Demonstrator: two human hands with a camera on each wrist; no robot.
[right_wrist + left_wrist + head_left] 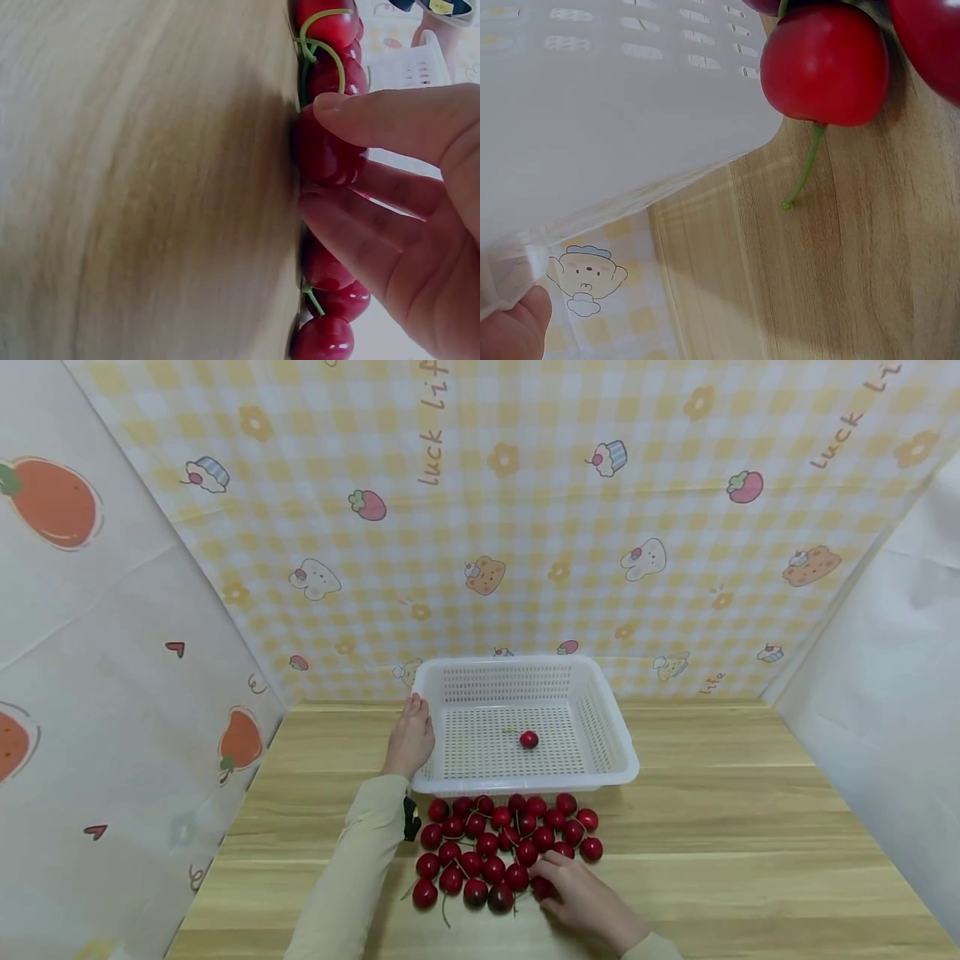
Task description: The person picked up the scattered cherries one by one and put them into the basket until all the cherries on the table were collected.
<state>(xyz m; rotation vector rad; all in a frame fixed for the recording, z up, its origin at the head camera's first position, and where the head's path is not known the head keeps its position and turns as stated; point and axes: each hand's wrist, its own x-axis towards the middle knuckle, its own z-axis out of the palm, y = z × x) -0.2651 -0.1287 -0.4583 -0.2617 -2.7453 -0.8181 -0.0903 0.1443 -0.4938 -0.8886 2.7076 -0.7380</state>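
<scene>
A white plastic basket (pixel 510 783) with slotted walls stands on the table, one cherry (pixel 529 740) with a stem on its floor. My left hand (pixel 409 739) holds the basket's left rim; in the left wrist view only a fingertip (pixel 526 319) shows at the rim. Several rows of dark red cherries (pixel 487 844) lie in front of the basket, some with green stems. At their near right side, my right hand (pixel 581 897) pinches a cherry (pixel 326 150) between thumb and fingers, low at the tabletop. Other cherries lie on both sides of it.
The wooden table (pixel 720 827) runs back to a yellow checked cloth (pixel 555 527). White printed sheets hang at left (pixel 150 610) and right (pixel 885 652). A red cherry (pixel 825 67) lies close beside the basket's base in the left wrist view.
</scene>
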